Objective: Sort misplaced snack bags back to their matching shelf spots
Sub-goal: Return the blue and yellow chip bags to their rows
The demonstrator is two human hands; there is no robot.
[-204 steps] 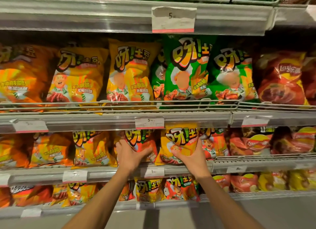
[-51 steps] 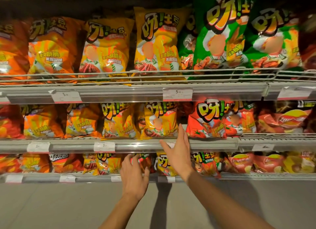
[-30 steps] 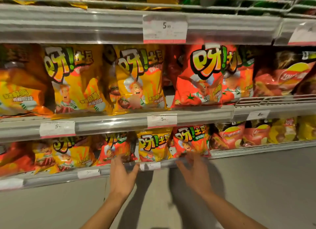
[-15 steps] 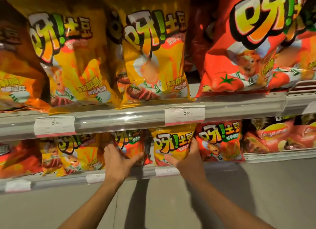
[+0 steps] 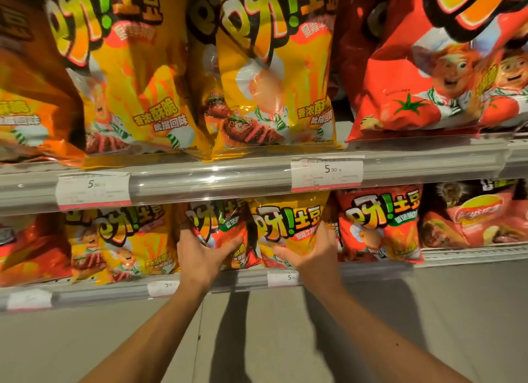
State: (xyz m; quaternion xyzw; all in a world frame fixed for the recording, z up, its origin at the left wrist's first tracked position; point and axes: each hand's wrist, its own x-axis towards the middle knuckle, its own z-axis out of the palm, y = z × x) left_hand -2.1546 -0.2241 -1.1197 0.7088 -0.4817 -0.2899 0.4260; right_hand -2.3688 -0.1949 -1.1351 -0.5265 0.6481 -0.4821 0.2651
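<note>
Upright, yellow bag (image 5: 288,228) in right hand (image 5: 311,257), long axis vertical.

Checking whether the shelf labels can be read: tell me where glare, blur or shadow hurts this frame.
Head view: glare streaks along the clear shelf strip; the right price tag reads 5.90, the left price tag is washed out; wide-angle edges bend; arm shadows fall on the floor.

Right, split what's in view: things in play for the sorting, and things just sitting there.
In play:
left hand on the red bag
right hand gripping the yellow bag

Just there:
large yellow bags above
tomato bag
price tag
</note>
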